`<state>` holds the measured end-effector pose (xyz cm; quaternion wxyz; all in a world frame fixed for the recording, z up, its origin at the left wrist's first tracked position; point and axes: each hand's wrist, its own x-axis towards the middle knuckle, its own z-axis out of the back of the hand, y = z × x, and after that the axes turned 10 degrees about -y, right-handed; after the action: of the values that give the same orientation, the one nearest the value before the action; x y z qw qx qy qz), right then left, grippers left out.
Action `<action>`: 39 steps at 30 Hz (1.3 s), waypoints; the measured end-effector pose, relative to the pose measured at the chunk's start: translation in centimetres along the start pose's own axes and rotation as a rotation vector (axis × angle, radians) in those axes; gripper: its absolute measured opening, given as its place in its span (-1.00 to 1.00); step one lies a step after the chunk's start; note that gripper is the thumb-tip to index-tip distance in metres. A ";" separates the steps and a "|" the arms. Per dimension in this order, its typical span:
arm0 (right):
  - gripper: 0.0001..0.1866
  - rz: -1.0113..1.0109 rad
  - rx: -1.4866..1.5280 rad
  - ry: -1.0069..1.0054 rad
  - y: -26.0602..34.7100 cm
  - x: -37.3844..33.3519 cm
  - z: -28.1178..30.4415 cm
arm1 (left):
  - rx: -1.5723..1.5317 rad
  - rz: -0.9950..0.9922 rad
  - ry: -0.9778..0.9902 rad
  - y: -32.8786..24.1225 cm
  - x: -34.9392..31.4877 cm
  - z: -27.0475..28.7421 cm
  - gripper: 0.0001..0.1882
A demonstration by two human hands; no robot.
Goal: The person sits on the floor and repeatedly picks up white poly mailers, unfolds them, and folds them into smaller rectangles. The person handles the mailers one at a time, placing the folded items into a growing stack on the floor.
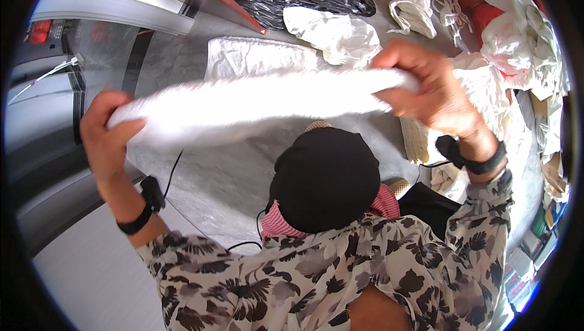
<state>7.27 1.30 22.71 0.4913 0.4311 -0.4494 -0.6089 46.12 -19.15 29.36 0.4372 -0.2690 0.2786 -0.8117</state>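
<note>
A white, fluffy-edged piece of cloth (pixel 255 105) is stretched sideways between my two hands, held up in front of me. My left hand (pixel 109 127) grips its left end, with the thumb on the near side and the fingers curled behind. At the opposite end my right hand (pixel 426 88) pinches the cloth between thumb and fingers. Motion blurs the cloth, so its exact kind is unclear. Beneath it, close to my body, is a rounded shape covered in black fabric (pixel 326 179), with pink striped fabric (pixel 281 220) at its sides.
On the grey floor (pixel 213 179) beyond the cloth lie a flat white bag (pixel 258 56), a crumpled white plastic bag (pixel 334 32) and black plastic bags (pixel 292 0). To the right stands a stack of cream cloth (pixel 420 141) beside more bags (pixel 511 51). A grey metal-framed door (pixel 115 0) is at left.
</note>
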 end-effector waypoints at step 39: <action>-0.14 -0.732 -0.936 -0.099 -23.1 -2.4 14.9 | -0.576 0.719 0.208 5.0 19.4 -37.9 -0.63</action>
<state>-11.68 8.17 3.83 0.3656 0.2667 0.0225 -0.8915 14.01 -29.92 3.14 0.5678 -0.1830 0.6102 -0.5213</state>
